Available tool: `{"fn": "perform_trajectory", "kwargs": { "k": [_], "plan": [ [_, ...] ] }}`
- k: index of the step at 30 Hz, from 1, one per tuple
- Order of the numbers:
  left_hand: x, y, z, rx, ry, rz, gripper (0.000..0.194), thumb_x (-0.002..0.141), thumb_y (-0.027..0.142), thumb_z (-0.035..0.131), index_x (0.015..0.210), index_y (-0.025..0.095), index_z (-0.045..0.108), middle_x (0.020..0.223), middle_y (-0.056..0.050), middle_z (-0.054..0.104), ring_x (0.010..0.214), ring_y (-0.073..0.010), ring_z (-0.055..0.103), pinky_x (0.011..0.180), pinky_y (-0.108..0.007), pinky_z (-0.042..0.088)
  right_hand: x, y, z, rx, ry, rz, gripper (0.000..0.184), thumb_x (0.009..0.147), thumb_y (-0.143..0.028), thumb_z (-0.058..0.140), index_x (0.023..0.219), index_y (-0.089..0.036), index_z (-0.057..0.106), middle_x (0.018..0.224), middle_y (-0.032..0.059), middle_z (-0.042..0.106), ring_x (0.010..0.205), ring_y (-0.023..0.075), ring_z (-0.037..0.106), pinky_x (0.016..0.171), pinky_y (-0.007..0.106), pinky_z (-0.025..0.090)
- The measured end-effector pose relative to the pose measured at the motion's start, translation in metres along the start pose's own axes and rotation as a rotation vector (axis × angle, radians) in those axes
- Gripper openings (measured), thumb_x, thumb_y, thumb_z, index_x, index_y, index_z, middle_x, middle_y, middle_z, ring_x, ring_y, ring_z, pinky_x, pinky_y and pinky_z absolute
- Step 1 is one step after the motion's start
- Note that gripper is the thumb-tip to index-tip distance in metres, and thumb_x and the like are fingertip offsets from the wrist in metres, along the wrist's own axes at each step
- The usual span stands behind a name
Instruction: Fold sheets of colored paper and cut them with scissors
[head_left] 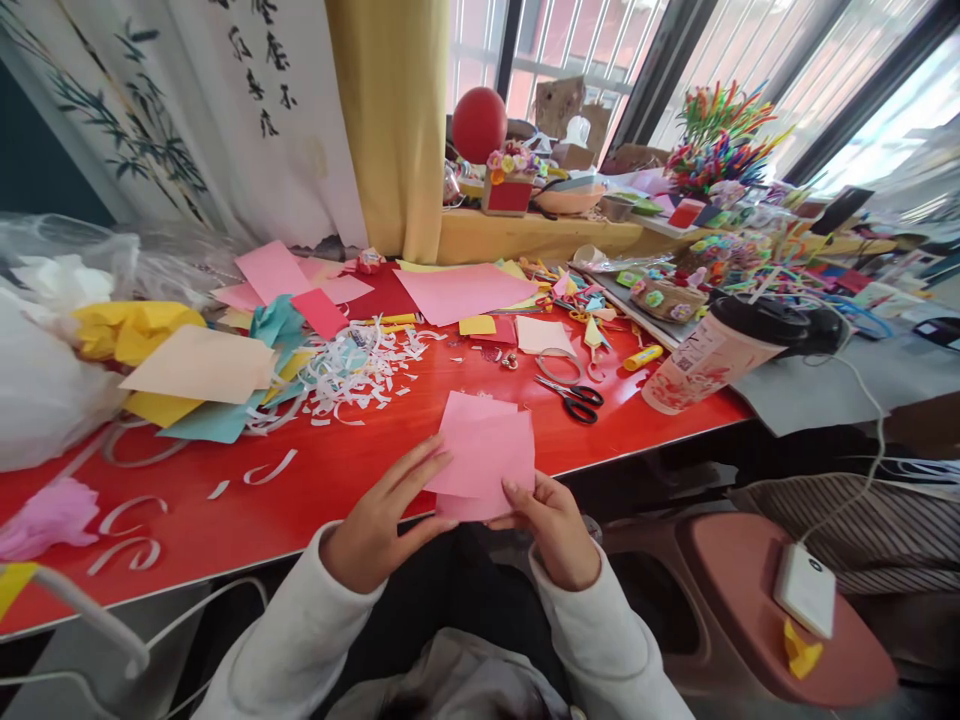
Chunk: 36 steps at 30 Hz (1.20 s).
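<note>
both your hands, left [388,508] and right [553,522], grasp the pink sheets [484,455] at the near edge of the red tabletop [285,520]. beyond them lie the black-handled scissors [579,401], then the large pink paper [465,292] farther back.

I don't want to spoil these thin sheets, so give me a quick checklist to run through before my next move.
1. Right hand gripping the overlapping pink paper sheets: ok, at their lower right.
2. Left hand supporting them: ok, at the left side.
3. Sheet edges lined up: not ok, they are offset.
4. Exact number of sheets: cannot tell; at least two show.
5. Black-handled metal scissors clear of the sheets: ok, lying apart on the glossy red table.
6. Black lid on the pale pink patterned cup: ok.
</note>
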<state>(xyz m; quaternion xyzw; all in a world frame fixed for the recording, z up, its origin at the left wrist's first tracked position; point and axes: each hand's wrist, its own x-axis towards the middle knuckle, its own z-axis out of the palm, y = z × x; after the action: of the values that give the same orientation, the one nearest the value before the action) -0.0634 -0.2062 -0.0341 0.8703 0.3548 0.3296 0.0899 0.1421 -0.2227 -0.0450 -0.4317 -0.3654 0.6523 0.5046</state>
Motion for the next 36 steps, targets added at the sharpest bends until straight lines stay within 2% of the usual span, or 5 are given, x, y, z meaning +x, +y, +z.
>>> {"fn": "perform_trajectory", "kwargs": {
  "k": [10,18,25,30,36],
  "plan": [
    [0.011,-0.018,-0.012,-0.615,0.75,-0.829,0.019,0.065,0.03,0.07,0.077,0.016,0.067,0.064,0.001,0.066,0.057,-0.0136,0.06,0.059,-0.028,0.053,-0.001,-0.01,-0.004,-0.32,0.069,-0.029,0.038,0.068,-0.049,0.066,0.06,-0.015,0.051,0.041,-0.0058,0.045,0.029,0.0044,0.035,0.028,0.018,0.025],
    [0.007,-0.012,-0.023,-0.983,0.562,-1.017,0.038,0.046,0.028,0.08,0.078,0.013,0.065,0.074,-0.002,0.068,0.066,-0.0146,0.063,0.062,-0.026,0.055,0.025,-0.032,-0.026,-0.496,0.169,-0.356,0.04,0.075,-0.047,0.06,0.057,-0.017,0.04,0.055,-0.0055,0.031,0.051,0.0066,0.029,0.045,0.021,0.025],
    [-0.001,-0.017,-0.021,-0.83,0.329,-1.109,0.04,0.048,0.039,0.079,0.076,0.012,0.069,0.073,-0.007,0.071,0.066,-0.0225,0.065,0.056,-0.03,0.053,0.037,-0.059,-0.032,-0.833,-0.094,-0.308,0.041,0.08,-0.051,0.049,0.06,-0.015,0.053,0.051,-0.0036,0.038,0.048,0.0083,0.037,0.045,0.022,0.031],
    [0.002,-0.031,-0.016,-0.774,0.48,-1.173,0.032,0.049,0.033,0.079,0.074,0.016,0.07,0.077,-0.006,0.072,0.068,-0.0231,0.066,0.057,-0.03,0.054,0.068,-0.071,-0.085,-1.257,0.418,-0.412,0.032,0.085,-0.038,0.045,0.099,-0.016,0.063,0.096,0.0102,0.064,0.084,0.0207,0.059,0.074,0.034,0.045],
    [0.009,-0.033,-0.013,-0.748,0.571,-1.159,0.027,0.05,0.03,0.078,0.072,0.016,0.07,0.076,-0.005,0.072,0.074,-0.026,0.067,0.063,-0.035,0.056,0.09,-0.084,-0.136,-1.402,0.399,-0.229,0.021,0.059,-0.022,0.07,0.079,-0.016,0.065,0.082,0.0074,0.067,0.078,0.0225,0.061,0.07,0.033,0.045]
  ]
}}
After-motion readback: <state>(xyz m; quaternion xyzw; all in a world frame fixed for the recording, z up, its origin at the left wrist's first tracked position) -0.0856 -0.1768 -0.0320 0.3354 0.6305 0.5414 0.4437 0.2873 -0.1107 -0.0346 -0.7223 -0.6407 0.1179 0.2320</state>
